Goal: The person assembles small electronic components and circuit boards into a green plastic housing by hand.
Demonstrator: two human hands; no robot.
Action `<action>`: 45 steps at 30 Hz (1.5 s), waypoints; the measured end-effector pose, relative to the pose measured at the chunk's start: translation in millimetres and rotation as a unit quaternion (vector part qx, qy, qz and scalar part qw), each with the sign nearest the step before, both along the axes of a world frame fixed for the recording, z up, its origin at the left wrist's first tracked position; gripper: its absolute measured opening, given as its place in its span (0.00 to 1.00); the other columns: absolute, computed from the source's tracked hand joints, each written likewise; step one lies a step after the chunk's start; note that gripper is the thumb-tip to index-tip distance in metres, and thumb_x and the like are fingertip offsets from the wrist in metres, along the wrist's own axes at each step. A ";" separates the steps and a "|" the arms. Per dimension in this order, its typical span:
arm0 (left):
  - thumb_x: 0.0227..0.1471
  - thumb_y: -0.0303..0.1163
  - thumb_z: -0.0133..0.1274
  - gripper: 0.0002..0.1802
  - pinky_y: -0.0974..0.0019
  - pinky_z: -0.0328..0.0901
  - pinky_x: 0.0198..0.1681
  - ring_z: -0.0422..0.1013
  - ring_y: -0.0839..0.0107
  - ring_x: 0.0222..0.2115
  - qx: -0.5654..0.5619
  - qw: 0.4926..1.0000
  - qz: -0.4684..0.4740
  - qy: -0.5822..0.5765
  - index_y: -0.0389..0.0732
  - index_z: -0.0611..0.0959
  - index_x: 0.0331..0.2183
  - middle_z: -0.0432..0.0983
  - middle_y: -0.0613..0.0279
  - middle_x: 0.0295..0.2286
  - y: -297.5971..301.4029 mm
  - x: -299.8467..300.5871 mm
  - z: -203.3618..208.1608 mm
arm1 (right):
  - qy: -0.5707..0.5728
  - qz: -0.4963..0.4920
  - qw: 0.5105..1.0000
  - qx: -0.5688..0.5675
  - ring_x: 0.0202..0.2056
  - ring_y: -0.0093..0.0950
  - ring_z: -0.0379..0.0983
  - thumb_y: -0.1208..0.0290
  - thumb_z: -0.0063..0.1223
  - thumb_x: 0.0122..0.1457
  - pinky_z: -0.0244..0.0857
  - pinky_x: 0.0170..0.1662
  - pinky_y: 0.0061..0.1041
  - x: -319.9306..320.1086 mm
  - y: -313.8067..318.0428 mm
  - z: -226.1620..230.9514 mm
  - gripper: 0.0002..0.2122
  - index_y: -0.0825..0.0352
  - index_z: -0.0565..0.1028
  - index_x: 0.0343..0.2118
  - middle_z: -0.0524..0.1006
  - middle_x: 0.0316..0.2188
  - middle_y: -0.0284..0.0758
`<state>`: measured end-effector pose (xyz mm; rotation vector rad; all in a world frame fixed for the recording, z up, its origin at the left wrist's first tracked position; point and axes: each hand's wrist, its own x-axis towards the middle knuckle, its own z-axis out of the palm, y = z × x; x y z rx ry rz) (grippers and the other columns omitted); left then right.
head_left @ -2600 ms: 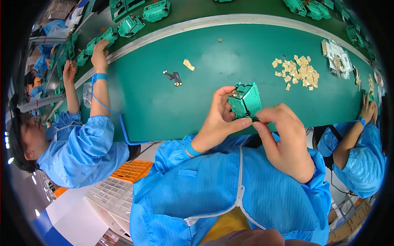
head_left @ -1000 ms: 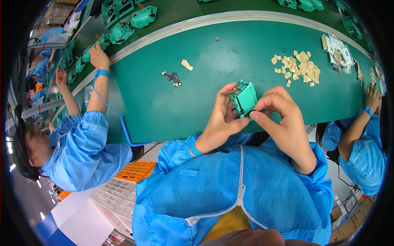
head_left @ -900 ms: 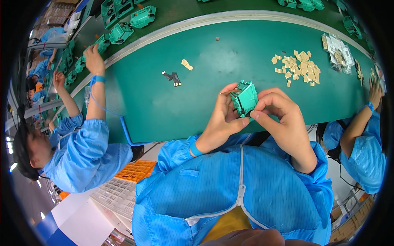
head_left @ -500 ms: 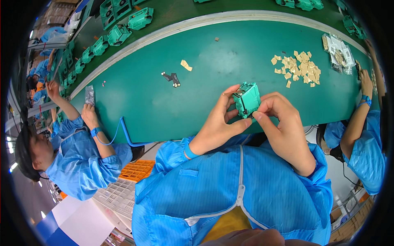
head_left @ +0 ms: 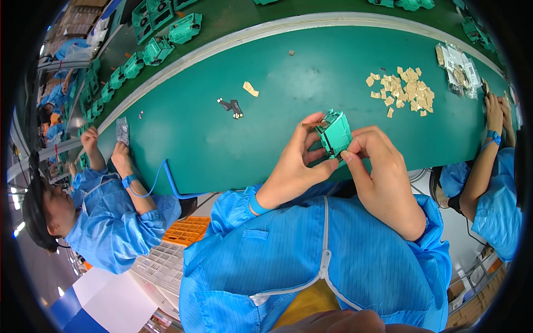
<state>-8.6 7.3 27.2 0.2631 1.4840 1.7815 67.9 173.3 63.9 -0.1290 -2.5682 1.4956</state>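
Observation:
A teal plastic housing (head_left: 338,133), box-shaped with dark parts along its left side, is held tilted above the near part of the green table. My left hand (head_left: 293,169) grips it from the left, thumb low and fingers behind it. At its lower right corner my right hand (head_left: 383,169) is closed in a pinch, thumb and forefinger touching the edge. What those fingertips hold, if anything, is too hidden to make out. Ahead and to the left lie small black strips (head_left: 236,109) with pale ends and a tan piece (head_left: 251,89).
Many tan pieces (head_left: 411,91) lie scattered to the right, beside clear bags of parts (head_left: 458,69). Teal housings (head_left: 158,51) line the strip beyond the table's pale rail (head_left: 266,22). Co-workers in blue sit at left (head_left: 119,227) and right (head_left: 497,194). A blue coiled cord (head_left: 171,177) hangs over the table edge.
The housing has turned slightly in my left hand, while my right fingertips stay at its lower corner. The co-worker at left has lowered one hand toward the table.

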 end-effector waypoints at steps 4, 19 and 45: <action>0.47 0.15 0.53 0.43 0.61 0.64 0.56 0.61 0.66 0.59 0.006 1.000 -0.018 0.006 0.38 0.57 0.64 0.56 0.55 0.61 -1.0 -2.2 -3.6 | 0.006 0.005 1.000 0.013 0.27 0.43 0.72 0.85 0.56 0.54 0.66 0.29 0.36 -0.7 -0.7 3.1 0.09 0.71 0.67 0.34 0.73 0.33 0.43; 0.46 0.14 0.54 0.43 0.60 0.65 0.57 0.64 0.65 0.57 0.024 1.000 -0.012 0.007 0.37 0.59 0.63 0.59 0.54 0.59 -1.9 -2.0 -5.7 | -0.002 0.007 1.000 0.017 0.27 0.43 0.72 0.86 0.56 0.54 0.66 0.29 0.36 -1.6 -2.1 6.3 0.09 0.71 0.68 0.33 0.73 0.33 0.43; 0.40 0.27 0.73 0.54 0.56 0.63 0.59 0.59 0.56 0.61 -0.077 0.977 0.050 0.191 0.38 0.60 0.64 0.58 0.49 0.61 8.8 2.6 3.5 | -0.095 0.039 0.795 -0.599 0.39 0.22 0.77 0.74 0.57 0.62 0.70 0.45 0.21 -31.8 44.2 -43.3 0.20 0.71 0.65 0.55 0.80 0.37 0.34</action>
